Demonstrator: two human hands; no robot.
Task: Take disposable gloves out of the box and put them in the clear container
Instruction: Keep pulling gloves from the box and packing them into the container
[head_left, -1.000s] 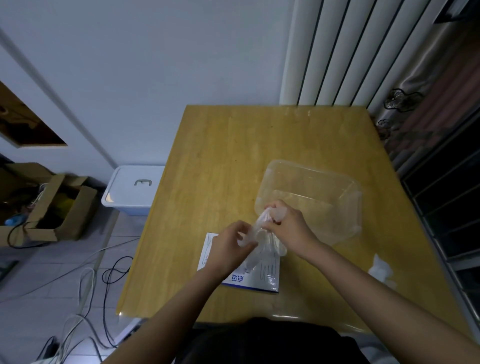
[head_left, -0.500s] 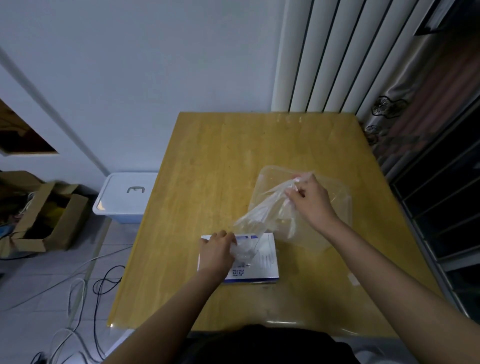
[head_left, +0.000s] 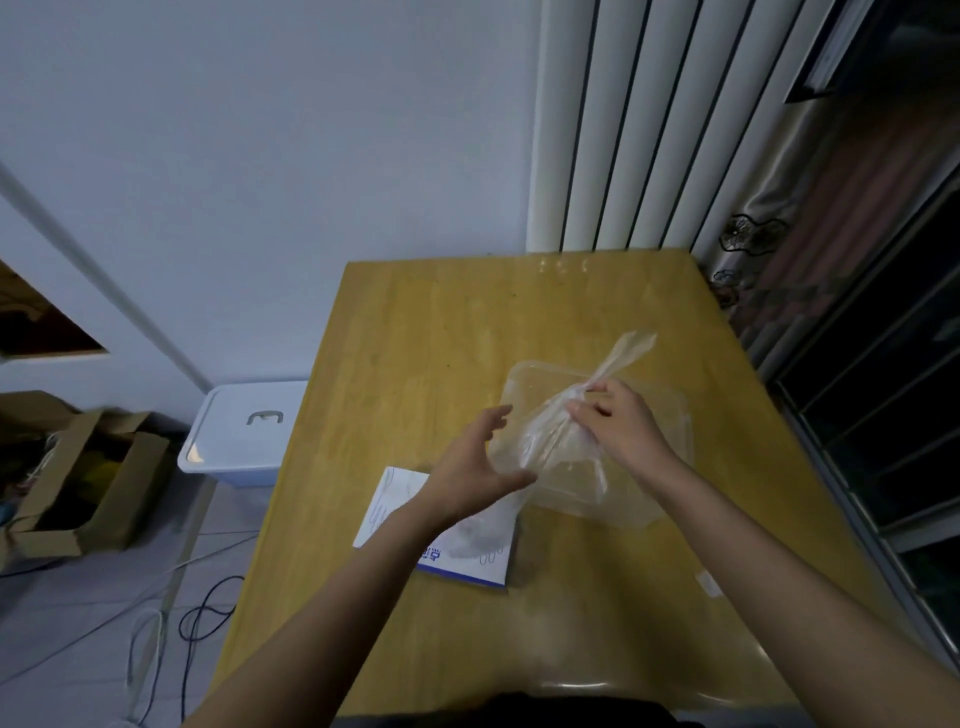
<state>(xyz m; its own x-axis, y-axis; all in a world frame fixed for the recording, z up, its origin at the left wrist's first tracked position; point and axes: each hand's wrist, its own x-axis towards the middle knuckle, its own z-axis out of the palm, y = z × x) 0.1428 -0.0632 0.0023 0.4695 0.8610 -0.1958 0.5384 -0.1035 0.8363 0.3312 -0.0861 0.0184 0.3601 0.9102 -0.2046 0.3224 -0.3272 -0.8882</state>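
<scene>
right hand (head_left: 618, 431) pinches the glove (head_left: 550, 441) in bunched fingertips, above the container (head_left: 675, 410). glove's long axis runs diagonally: one end sticks up past the fingers toward the table's (head_left: 441, 322) far right, the other trails down to the near left over the box (head_left: 395, 499). left hand (head_left: 467, 467) is unclenched, fingers spread, beside the glove's middle; contact cannot be told.

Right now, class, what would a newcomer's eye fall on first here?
The right hand pinches a filmy glove over the clear container on the wooden table. The left hand hovers open at the container's left edge, above the flat blue-and-white box.
</scene>
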